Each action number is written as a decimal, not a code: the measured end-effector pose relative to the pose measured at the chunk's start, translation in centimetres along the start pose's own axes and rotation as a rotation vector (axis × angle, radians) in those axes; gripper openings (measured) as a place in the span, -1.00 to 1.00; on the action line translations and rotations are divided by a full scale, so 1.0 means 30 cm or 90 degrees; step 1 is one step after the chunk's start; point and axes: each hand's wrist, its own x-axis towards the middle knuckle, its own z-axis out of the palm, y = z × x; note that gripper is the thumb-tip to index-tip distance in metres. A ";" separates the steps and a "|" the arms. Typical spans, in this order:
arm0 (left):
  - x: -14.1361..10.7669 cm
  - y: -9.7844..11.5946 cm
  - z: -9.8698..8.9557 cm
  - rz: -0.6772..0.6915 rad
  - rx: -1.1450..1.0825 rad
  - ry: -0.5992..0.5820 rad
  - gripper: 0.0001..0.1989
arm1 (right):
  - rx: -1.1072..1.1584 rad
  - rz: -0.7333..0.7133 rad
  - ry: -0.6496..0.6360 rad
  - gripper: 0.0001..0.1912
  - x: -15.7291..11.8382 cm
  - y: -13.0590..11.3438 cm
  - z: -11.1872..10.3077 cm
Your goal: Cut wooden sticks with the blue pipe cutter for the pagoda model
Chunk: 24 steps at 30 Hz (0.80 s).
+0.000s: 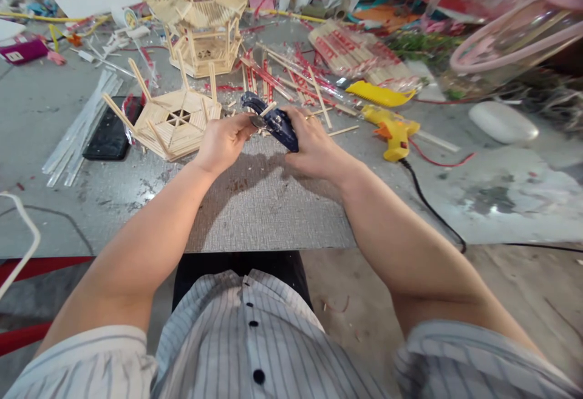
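My right hand (314, 141) is wrapped round a dark blue hand cutter (283, 127), which looks like a pair of shears and points up and to the left. In my left hand (228, 142), thumb and fingers pinch together at the cutter's head. A short pale wooden stick (268, 108) lies across the cutter there; its lower end is hidden by the fingers. Just left of that hand, a hexagonal base of wooden sticks (170, 121) with several upright posts rests on the table.
A tiered wooden-stick pavilion (204, 37) stands behind. Loose sticks and red-printed wrappers (291, 77) lie beyond my hands. To the right are a yellow glue gun (390, 132) with its cord, a yellow-handled saw (380, 92) and a white mouse (503, 122). Clear glue sticks (82, 129) and a black phone (112, 135) lie left.
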 end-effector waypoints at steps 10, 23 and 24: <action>0.008 0.020 0.011 -0.052 0.155 0.023 -0.73 | 0.002 0.087 0.059 -0.09 -0.015 -0.015 0.057; -0.009 0.099 -0.019 -0.109 0.095 0.020 -0.75 | 0.026 0.054 0.039 -0.10 -0.020 -0.031 0.026; -0.006 0.095 -0.021 -0.107 0.075 0.020 -0.74 | 0.027 0.053 0.044 -0.10 -0.019 -0.033 0.027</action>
